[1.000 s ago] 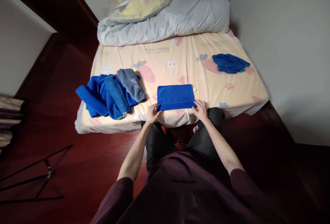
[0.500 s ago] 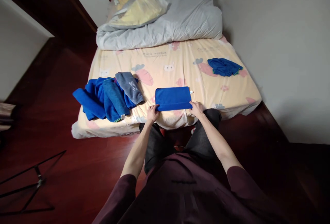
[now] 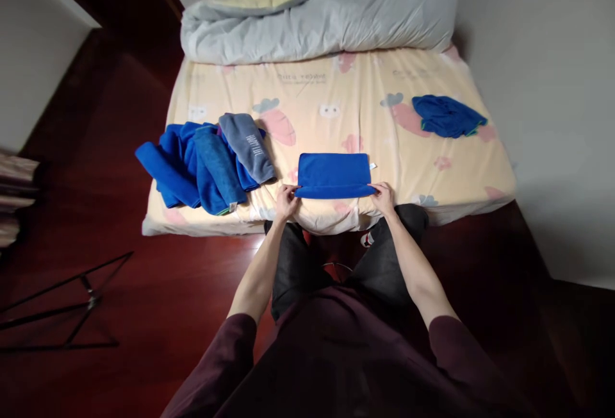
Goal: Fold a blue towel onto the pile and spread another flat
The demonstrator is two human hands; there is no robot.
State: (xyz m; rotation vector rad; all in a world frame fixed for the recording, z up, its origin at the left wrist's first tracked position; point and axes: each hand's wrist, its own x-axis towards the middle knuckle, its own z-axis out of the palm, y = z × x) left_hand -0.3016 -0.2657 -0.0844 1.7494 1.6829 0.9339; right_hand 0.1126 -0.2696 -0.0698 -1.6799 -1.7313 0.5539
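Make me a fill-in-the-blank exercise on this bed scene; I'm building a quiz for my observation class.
1. Both hands, the left hand and the right hand, pinch the near corners of a folded ____ rectangular towel.
2. The pile of blue and grey towels lies to the ____ of the folded one.
3. A crumpled blue cloth lies alone near the bed's ____ edge.
4. The rumpled duvet at the bed's far end is ____.

Missing words: blue; left; right; grey

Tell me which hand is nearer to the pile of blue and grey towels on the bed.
Left. The left hand pinches the near left corner of the folded blue rectangular towel, just right of the pile of blue and grey towels. The right hand holds the towel's far corner.
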